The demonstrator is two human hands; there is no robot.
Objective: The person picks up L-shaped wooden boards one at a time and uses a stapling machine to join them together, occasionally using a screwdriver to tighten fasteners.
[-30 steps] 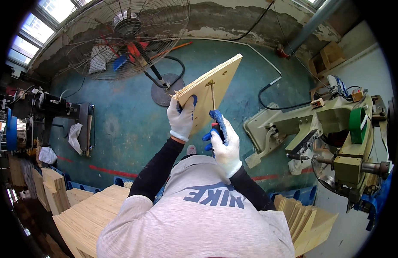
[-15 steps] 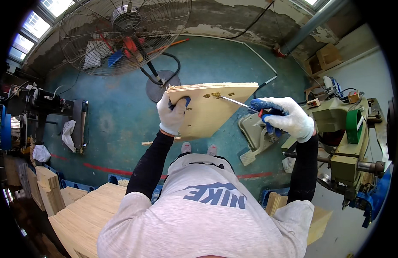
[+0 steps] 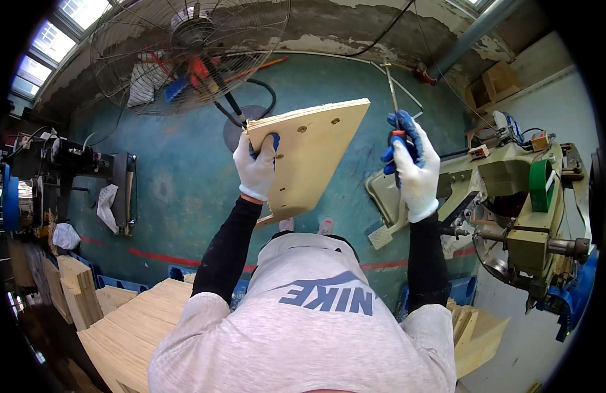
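Observation:
My left hand (image 3: 255,167), in a white glove with blue palm, is closed on the upper left edge of a plywood panel (image 3: 319,154). The panel is held up at a tilt in front of me, and several brass-coloured metal fittings (image 3: 302,129) sit in its face. To the right of it, apart from the wood, my right hand (image 3: 415,171) grips a screwdriver (image 3: 392,95) by its red and dark handle. The shaft points away from me. Something small and brass-coloured shows at its tip, too small to make out.
A large wire-caged floor fan (image 3: 191,59) stands at the far left. Green-grey machinery (image 3: 512,216) lines the right side, dark machinery (image 3: 73,164) the left. Stacked plywood (image 3: 142,321) lies at the near left, more wood pieces (image 3: 476,334) at the near right.
The screwdriver has come away from the panel's face and turned to point away from me. My right hand has moved left, and the panel has tilted more steeply.

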